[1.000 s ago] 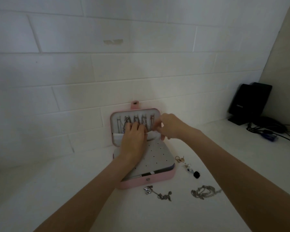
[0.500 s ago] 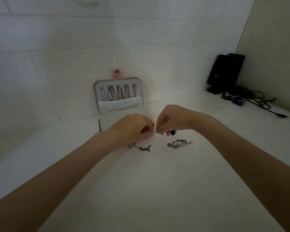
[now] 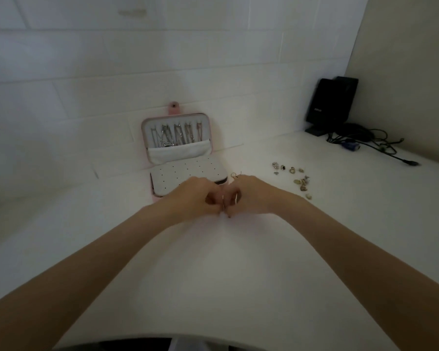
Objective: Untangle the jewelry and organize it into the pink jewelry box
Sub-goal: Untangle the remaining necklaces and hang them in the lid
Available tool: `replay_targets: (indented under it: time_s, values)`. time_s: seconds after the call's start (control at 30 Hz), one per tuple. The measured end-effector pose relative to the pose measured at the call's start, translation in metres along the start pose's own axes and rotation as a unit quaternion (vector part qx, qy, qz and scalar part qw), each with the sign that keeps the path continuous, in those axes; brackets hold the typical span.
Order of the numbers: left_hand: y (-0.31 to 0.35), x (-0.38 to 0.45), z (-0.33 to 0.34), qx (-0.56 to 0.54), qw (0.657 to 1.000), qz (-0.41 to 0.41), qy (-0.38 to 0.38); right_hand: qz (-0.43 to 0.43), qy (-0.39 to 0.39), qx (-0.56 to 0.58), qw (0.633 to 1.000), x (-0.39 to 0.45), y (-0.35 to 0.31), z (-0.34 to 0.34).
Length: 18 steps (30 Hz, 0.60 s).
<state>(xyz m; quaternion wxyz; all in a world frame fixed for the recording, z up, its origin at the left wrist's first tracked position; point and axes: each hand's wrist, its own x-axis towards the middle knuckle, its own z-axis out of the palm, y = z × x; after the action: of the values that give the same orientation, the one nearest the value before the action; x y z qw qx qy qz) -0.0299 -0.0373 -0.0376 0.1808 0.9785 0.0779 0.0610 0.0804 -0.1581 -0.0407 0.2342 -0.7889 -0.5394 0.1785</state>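
The pink jewelry box [image 3: 147, 138] stands open against the tiled wall. Several necklaces [image 3: 175, 136] hang in its lid above a white pocket, and a white perforated panel [image 3: 185, 173] covers its base. In front of the box my left hand [image 3: 193, 197] and my right hand [image 3: 249, 196] meet, fingers curled, pinching a small piece of jewelry [image 3: 224, 207] between them; most of it is hidden. A small gold earring [image 3: 235, 175] lies just behind my right hand.
A scatter of small rings and earrings [image 3: 295, 177] lies on the white counter to the right. A black device [image 3: 331, 102] with cables [image 3: 365, 143] sits in the far right corner. The counter's front edge runs along the bottom.
Both hands left the lid's necklaces and came down together in front of the box. They now cover the chains that lay on the counter. The camera view shifted, revealing the rings at right.
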Motion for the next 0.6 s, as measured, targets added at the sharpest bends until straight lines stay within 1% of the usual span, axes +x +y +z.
replay_targets:
  time_s: [0.07,0.17,0.2,0.27,0.37,0.5,0.6]
  values:
    - [0.006,0.004,-0.010,-0.081,0.996,-0.020,0.018,0.024,0.011,0.089,0.996,-0.005,0.003,-0.015]
    - [0.017,0.007,-0.022,-0.242,0.968,-0.050,0.035,0.024,0.036,0.206,0.978,-0.014,0.002,-0.038]
    - [0.020,0.008,-0.025,-0.272,0.960,-0.054,0.032,0.018,0.041,0.237,0.970,-0.016,0.001,-0.043]
    - [0.026,0.011,-0.029,-0.284,0.957,-0.053,0.024,0.008,0.039,0.270,0.962,-0.019,0.001,-0.052]
    - [0.031,0.016,-0.034,-0.312,0.948,-0.064,0.022,0.003,0.031,0.277,0.960,-0.021,0.003,-0.063]
    - [0.033,0.018,-0.034,-0.390,0.916,-0.093,0.006,0.001,0.021,0.245,0.969,-0.024,0.001,-0.074]
    - [0.034,0.018,-0.031,-0.428,0.899,-0.091,-0.003,0.009,0.033,0.212,0.977,-0.025,0.003,-0.080]
